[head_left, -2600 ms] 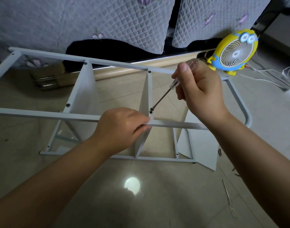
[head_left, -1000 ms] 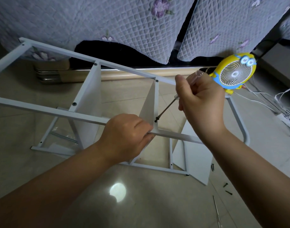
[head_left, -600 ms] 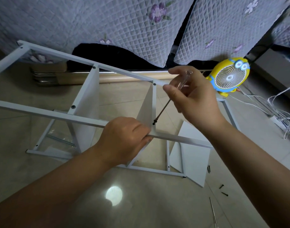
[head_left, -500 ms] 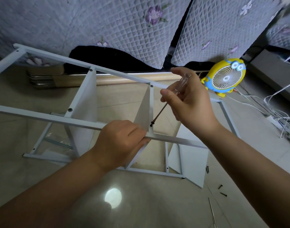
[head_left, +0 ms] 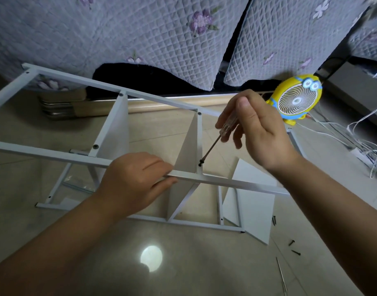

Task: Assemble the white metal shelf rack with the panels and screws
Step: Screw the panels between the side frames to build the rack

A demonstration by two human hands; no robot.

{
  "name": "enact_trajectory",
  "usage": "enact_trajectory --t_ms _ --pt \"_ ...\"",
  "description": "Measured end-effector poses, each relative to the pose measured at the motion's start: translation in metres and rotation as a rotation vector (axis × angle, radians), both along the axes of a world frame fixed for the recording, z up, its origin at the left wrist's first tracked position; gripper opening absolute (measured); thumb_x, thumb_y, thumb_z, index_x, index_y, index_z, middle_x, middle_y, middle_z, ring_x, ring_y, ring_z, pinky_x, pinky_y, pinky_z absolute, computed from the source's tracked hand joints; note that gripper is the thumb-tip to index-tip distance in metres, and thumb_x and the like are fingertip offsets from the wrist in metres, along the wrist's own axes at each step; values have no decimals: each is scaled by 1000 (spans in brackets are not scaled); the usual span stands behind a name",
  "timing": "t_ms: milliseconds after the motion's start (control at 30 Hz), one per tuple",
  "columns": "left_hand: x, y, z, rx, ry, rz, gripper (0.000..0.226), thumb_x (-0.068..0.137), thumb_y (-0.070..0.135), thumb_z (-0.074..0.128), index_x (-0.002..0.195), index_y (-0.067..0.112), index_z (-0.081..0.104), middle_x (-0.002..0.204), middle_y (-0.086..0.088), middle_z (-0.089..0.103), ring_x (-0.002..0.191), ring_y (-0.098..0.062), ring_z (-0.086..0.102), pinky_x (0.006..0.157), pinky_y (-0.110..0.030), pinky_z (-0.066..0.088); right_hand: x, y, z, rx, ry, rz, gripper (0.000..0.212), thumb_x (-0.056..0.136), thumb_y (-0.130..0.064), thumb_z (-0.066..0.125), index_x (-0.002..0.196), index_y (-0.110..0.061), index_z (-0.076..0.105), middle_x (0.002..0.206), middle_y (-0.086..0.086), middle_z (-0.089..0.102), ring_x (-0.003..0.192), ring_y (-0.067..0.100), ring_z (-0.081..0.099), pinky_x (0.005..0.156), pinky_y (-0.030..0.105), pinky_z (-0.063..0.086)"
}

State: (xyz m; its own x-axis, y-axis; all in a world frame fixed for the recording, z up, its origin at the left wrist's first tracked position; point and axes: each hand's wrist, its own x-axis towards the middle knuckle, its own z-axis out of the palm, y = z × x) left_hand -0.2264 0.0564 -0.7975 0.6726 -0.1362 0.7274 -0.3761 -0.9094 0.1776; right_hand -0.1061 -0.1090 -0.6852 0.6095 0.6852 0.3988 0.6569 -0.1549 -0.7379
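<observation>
The white metal rack frame [head_left: 55, 154] lies on its side on the tiled floor, with two white panels [head_left: 116, 133] standing between its rails. My left hand [head_left: 136, 180] grips the near rail beside the second panel [head_left: 187, 150]. My right hand [head_left: 256, 133] holds a clear-handled screwdriver [head_left: 215, 144], whose tip sits on a dark screw [head_left: 200, 163] at the panel's near corner. A loose white panel [head_left: 253, 201] leans against the frame's right end.
Several black screws [head_left: 292, 242] and a thin metal rod [head_left: 281, 274] lie on the floor at right. A yellow cartoon fan [head_left: 296, 99] stands behind my right hand, with white cables [head_left: 362, 142] beside it. A quilted cover [head_left: 140, 35] hangs behind.
My right hand has shifted its hold on the screwdriver handle, the fingers loosening and re-gripping while the tip stays on the screw. My left hand keeps its grip on the rail.
</observation>
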Motion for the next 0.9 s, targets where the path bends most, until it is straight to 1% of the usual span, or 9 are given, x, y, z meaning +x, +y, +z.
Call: enact_trajectory --t_ms 100,233,400,467,567,633,733,833,900 --pt "1 -2 0 0 29 3 34 84 31 56 71 5 72 64 -7 67 52 -23 62 47 -32 52 11 -6 15 -157 -112 -32 17 89 -31 37 78 -27 50 65 -9 55 52 2 53 52 10 36" --pt "2 0 5 -35 104 -21 44 88 41 48 73 8 72 62 -4 66 51 -20 60 47 -29 51 23 -11 30 -327 -345 15 20 87 -12 43 84 -3 61 63 -21 48 56 -9 53 54 4 36" --pt "1 -1 14 -57 227 17 38 80 44 49 68 14 69 54 3 59 43 -13 53 39 -25 46 16 -2 44 -435 -683 114 38 88 -29 41 69 -1 58 54 -5 41 47 13 38 48 24 31" --pt "2 -4 23 -34 320 63 32 81 43 53 66 18 65 53 7 56 45 -8 48 43 -21 40 10 4 48 -480 -779 103 37 88 -31 38 60 -8 48 50 -4 33 42 20 30 44 25 26" --pt "6 -7 49 81 690 134 33 93 45 45 66 26 46 62 9 46 57 -5 40 59 -23 36 0 12 49 -514 -790 7 39 86 -39 34 55 -17 26 46 -10 13 39 16 15 44 19 12" --pt "13 -8 61 156 903 137 36 93 44 44 62 27 40 63 8 45 58 -6 40 62 -24 37 -8 15 46 -594 -786 -92 48 89 -45 33 52 -18 17 47 -7 14 43 23 21 46 20 8" --pt "29 -8 77 182 1144 85 32 93 38 50 65 23 51 64 6 52 58 -7 48 61 -22 39 -15 16 47 -815 -787 -212 48 97 -43 32 60 -12 27 57 1 26 64 26 33 45 28 10" --pt "45 -6 86 31 1386 47 26 90 31 56 67 20 60 67 8 64 65 -6 63 66 -22 48 -14 11 53 -744 -566 -95 26 95 -27 38 81 -5 43 73 7 43 73 29 42 53 34 22" --pt "54 -3 89 -34 1515 29 24 90 29 59 69 17 63 71 6 68 67 -8 66 70 -26 52 -13 5 55 -684 -440 -23 17 93 -11 39 94 2 50 84 13 52 76 29 45 58 30 22"
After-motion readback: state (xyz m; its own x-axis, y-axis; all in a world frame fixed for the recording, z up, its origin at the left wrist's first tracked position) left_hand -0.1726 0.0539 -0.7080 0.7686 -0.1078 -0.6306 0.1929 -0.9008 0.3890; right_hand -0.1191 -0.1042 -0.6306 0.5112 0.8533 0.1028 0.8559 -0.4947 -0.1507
